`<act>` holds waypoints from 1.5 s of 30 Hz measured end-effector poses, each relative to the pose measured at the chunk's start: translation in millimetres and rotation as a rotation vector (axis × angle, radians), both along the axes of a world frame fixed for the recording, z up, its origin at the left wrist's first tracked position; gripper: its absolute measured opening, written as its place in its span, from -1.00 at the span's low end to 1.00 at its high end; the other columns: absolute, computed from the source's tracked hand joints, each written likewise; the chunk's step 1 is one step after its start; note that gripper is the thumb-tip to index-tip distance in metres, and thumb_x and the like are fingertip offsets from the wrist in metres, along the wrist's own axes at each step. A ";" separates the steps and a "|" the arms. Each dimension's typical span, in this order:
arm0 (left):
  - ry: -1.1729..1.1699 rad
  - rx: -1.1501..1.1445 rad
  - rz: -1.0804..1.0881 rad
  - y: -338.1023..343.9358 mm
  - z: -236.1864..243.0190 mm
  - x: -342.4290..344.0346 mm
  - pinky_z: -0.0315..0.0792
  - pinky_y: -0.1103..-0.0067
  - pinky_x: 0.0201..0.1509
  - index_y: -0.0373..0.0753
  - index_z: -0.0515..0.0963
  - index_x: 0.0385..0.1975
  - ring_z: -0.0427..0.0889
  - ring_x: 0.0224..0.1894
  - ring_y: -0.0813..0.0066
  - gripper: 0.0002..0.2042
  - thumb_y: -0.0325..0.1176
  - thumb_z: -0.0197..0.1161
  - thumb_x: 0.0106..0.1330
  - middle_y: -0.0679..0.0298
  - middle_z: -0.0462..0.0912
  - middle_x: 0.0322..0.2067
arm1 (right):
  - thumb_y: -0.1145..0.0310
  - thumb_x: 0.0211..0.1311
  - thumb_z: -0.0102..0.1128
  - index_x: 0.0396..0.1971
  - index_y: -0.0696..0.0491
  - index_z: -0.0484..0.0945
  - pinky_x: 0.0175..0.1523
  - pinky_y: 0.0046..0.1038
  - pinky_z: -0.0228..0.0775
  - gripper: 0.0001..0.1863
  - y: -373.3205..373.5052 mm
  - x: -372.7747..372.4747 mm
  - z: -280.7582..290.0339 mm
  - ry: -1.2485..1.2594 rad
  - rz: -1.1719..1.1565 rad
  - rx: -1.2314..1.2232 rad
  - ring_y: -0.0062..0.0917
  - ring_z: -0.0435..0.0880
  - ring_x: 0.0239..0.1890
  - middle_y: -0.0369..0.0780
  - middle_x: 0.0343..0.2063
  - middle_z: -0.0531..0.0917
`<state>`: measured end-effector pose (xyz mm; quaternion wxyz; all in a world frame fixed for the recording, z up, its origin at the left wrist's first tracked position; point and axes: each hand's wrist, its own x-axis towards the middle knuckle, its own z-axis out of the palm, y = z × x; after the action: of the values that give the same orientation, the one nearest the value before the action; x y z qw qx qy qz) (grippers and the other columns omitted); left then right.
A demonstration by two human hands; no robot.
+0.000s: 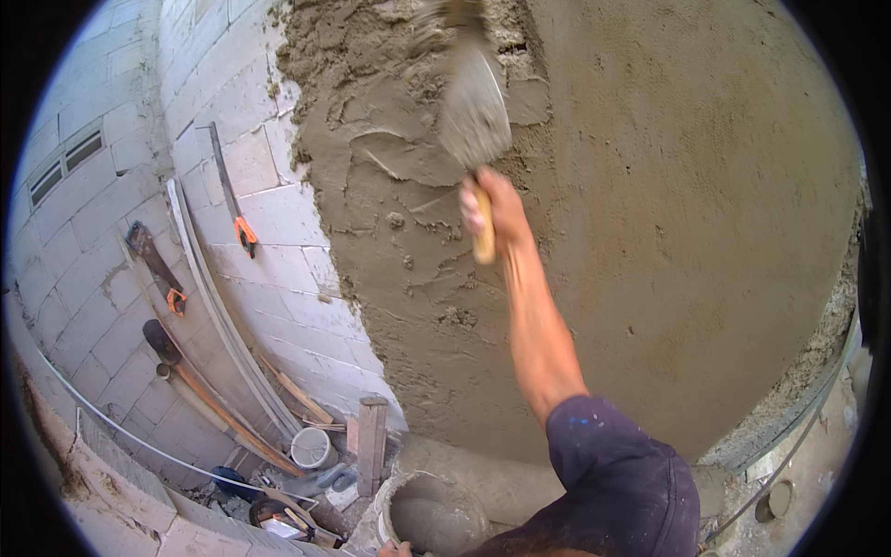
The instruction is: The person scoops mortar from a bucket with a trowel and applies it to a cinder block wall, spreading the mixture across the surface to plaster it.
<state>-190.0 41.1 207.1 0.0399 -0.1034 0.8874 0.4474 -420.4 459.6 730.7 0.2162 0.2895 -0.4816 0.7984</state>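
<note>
My right hand (498, 209) is raised in front of the wall, closed round the yellowish wooden handle of a trowel (475, 116). The trowel's grey blade points upward and is smeared by motion. Mortar is flying or being spread at its tip, too blurred to tell which. Wet grey mortar (371, 204) covers this stretch of wall in rough lumps and ridges. At the bottom edge, a few fingers of my left hand (396, 550) grip the rim of a bucket (383, 512) with grey mortar inside; the rest of that hand is out of frame.
Smoother plaster (696, 204) spreads to the right, bare white blocks (251, 167) to the left. A handsaw (223, 176) hangs there. A second saw (158, 265), a sledgehammer (162, 342) and long strips (218, 297) line the corner. A small white bucket (313, 448) and a wooden post (371, 446) stand below.
</note>
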 end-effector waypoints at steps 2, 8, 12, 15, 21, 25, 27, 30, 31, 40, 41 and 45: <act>-0.012 -0.015 0.000 -2.5 -1.5 3.4 0.42 0.24 -0.28 -0.47 0.50 -0.46 0.55 -0.41 0.12 -0.72 -0.31 0.27 0.07 -0.11 0.60 -0.47 | 0.23 0.46 -0.06 -0.52 0.03 0.43 -0.74 -0.57 0.24 -0.69 3.0 29.0 -119.3 -0.326 -0.259 0.187 -0.68 0.36 -0.82 -0.33 -0.79 0.43; 0.013 -0.011 -0.029 12.1 -6.1 4.3 0.43 0.24 -0.27 -0.45 0.52 -0.44 0.55 -0.40 0.12 -0.72 -0.28 0.27 0.10 -0.09 0.60 -0.45 | 0.23 0.24 0.27 -0.48 0.16 0.52 -0.41 -0.40 0.41 -0.71 13.0 167.6 -197.1 -0.581 -0.618 0.776 -0.58 0.56 -0.53 -0.28 -0.61 0.59; 0.045 0.015 -0.096 35.5 0.2 -8.3 0.43 0.24 -0.27 -0.43 0.53 -0.43 0.55 -0.38 0.11 -0.72 -0.27 0.26 0.12 -0.08 0.61 -0.44 | 0.23 0.23 0.28 -0.24 0.13 0.39 -0.33 -0.17 0.37 -0.68 51.6 171.9 -77.0 -0.069 -1.371 1.377 -0.17 0.56 -0.41 -0.07 -0.46 0.51; 0.061 0.026 -0.150 50.1 -0.9 -19.3 0.44 0.24 -0.26 -0.42 0.54 -0.42 0.56 -0.38 0.11 -0.72 -0.25 0.26 0.14 -0.07 0.61 -0.43 | 0.25 0.35 0.13 -0.14 0.11 0.37 -0.42 -0.23 0.50 -0.73 60.3 133.3 -11.3 0.041 -1.649 1.720 -0.19 0.63 -0.51 -0.08 -0.42 0.60; 0.055 -0.004 -0.221 63.6 -18.6 -32.6 0.45 0.24 -0.26 -0.40 0.56 -0.40 0.56 -0.36 0.10 -0.71 -0.23 0.26 0.17 -0.05 0.61 -0.41 | 0.37 0.54 -0.36 -0.12 0.19 0.46 -0.66 -0.53 0.49 -0.67 61.7 79.6 113.1 -0.096 -1.954 2.134 -0.54 0.57 -0.63 -0.17 -0.53 0.60; 0.040 -0.014 -0.259 70.8 -23.1 -35.8 0.45 0.24 -0.25 -0.39 0.57 -0.39 0.57 -0.35 0.10 -0.71 -0.21 0.25 0.19 -0.04 0.62 -0.40 | 0.25 0.53 -0.23 -0.23 0.14 0.50 -0.61 -0.48 0.41 -0.67 84.0 92.0 182.0 -0.311 -1.946 1.930 -0.57 0.50 -0.63 -0.21 -0.58 0.57; 0.039 -0.020 -0.250 69.0 -22.9 -35.5 0.46 0.24 -0.25 -0.38 0.57 -0.38 0.57 -0.34 0.09 -0.71 -0.20 0.25 0.20 -0.03 0.62 -0.39 | 0.20 0.51 -0.16 -0.24 0.12 0.50 -0.46 -0.43 0.50 -0.67 91.3 104.2 189.2 -0.308 -1.960 1.917 -0.57 0.57 -0.53 -0.19 -0.52 0.61; 0.045 -0.011 -0.265 69.7 -21.9 -38.6 0.46 0.25 -0.25 -0.37 0.58 -0.37 0.57 -0.34 0.09 -0.71 -0.19 0.25 0.21 -0.02 0.62 -0.38 | 0.16 0.49 -0.11 -0.23 0.12 0.51 -0.34 -0.37 0.55 -0.67 128.2 150.4 185.6 -0.289 -2.041 1.873 -0.50 0.65 -0.41 -0.15 -0.44 0.65; 0.047 -0.008 -0.273 70.0 -22.8 -40.2 0.46 0.25 -0.25 -0.36 0.58 -0.37 0.57 -0.33 0.09 -0.70 -0.18 0.25 0.22 -0.02 0.62 -0.38 | 0.16 0.49 -0.11 -0.23 0.12 0.51 -0.34 -0.37 0.55 -0.67 140.9 167.8 183.0 -0.295 -2.050 1.883 -0.50 0.65 -0.41 -0.15 -0.44 0.65; 0.038 -0.075 -0.237 45.4 -29.8 -37.7 0.48 0.25 -0.24 -0.33 0.61 -0.34 0.58 -0.31 0.08 -0.69 -0.15 0.24 0.26 0.01 0.62 -0.35 | 0.11 0.52 -0.20 -0.20 0.21 0.50 -0.23 -0.18 0.62 -0.56 11.1 69.5 178.3 -0.134 -1.916 1.715 -0.28 0.73 -0.36 -0.01 -0.37 0.70; 0.045 -0.084 -0.247 44.5 -30.6 -40.3 0.48 0.25 -0.24 -0.33 0.61 -0.34 0.58 -0.31 0.08 -0.69 -0.14 0.24 0.27 0.01 0.62 -0.35 | 0.13 0.51 -0.19 -0.21 0.24 0.51 -0.22 -0.17 0.61 -0.56 18.7 53.0 184.7 -0.007 -1.987 1.764 -0.24 0.74 -0.36 0.01 -0.37 0.70; 0.040 -0.111 -0.224 32.0 -34.0 -39.2 0.48 0.25 -0.23 -0.31 0.62 -0.33 0.58 -0.30 0.07 -0.69 -0.13 0.23 0.29 0.02 0.63 -0.34 | 0.32 0.41 -0.17 -0.15 0.18 0.62 -0.04 -0.16 0.57 -0.64 43.7 74.4 212.1 -0.269 -2.020 1.520 -0.14 0.73 -0.14 0.04 -0.14 0.70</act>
<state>-229.2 73.1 173.0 0.0663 0.0032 0.9174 0.3923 -346.0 503.3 942.8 0.4558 -0.2374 -0.8400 -0.1742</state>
